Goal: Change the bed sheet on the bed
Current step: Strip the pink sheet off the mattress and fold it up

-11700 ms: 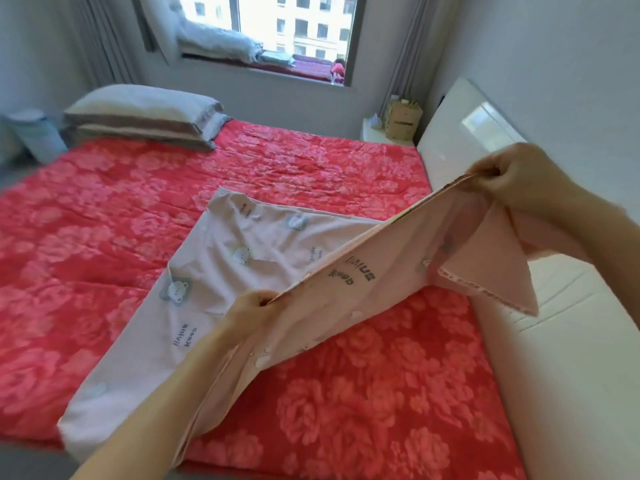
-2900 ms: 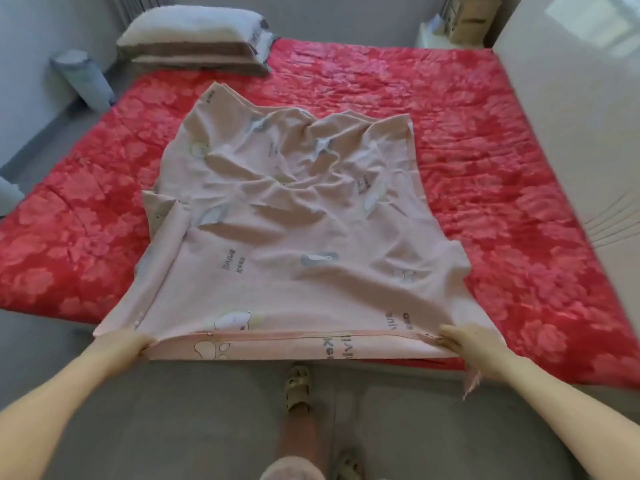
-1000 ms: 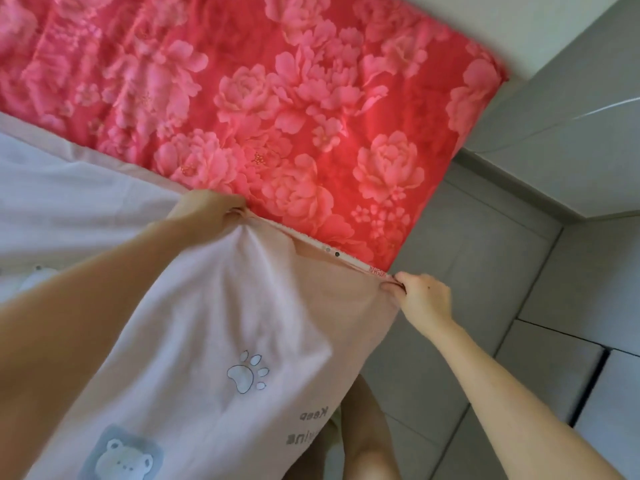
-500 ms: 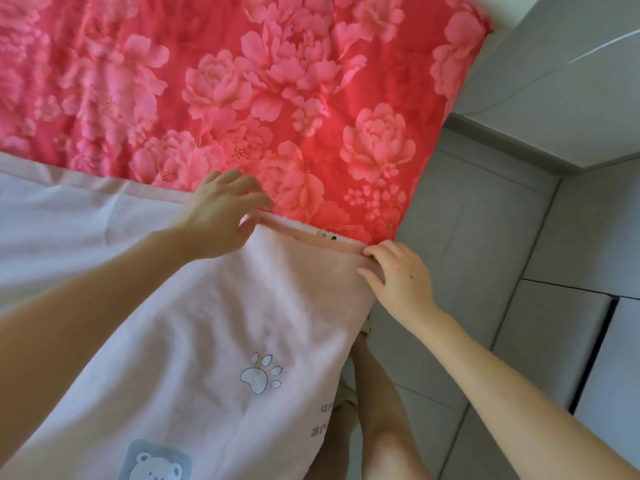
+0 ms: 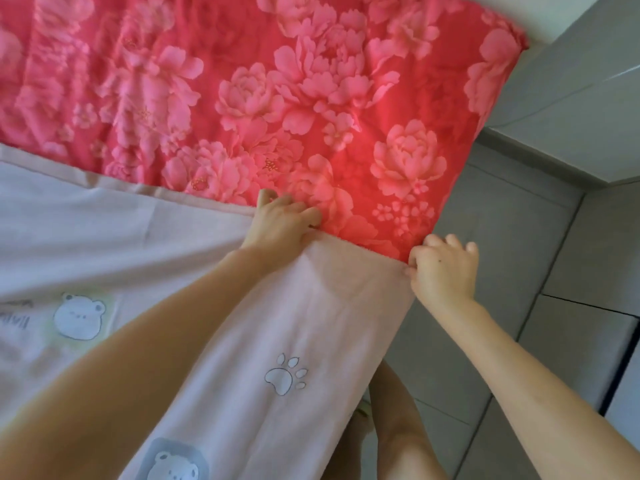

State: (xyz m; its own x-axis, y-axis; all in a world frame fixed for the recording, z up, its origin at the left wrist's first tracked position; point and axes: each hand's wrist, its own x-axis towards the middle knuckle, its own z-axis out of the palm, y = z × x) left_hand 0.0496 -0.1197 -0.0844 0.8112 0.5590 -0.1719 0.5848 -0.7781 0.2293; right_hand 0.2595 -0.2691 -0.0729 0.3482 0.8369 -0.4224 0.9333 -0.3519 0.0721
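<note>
A pale pink sheet (image 5: pixel 304 327) printed with bears and a paw lies over the near side of the bed and hangs off its edge. Beyond it the red floral cover (image 5: pixel 311 98) stays bare up to the bed's corner at the upper right. My left hand (image 5: pixel 280 221) lies on the bed with its fingers curled on the sheet's hem, where the pink meets the red. My right hand (image 5: pixel 445 270) pinches the sheet's end corner at the side edge of the mattress.
Grey floor tiles (image 5: pixel 519 244) run along the right of the bed. My bare leg (image 5: pixel 398 427) stands close against the hanging sheet. A pale panel (image 5: pixel 571 26) rises past the bed's corner at the upper right.
My left hand, lying flat on the sheet half a second ago, now has its fingers curled on the hem. My right hand has shifted a little to the sheet's corner.
</note>
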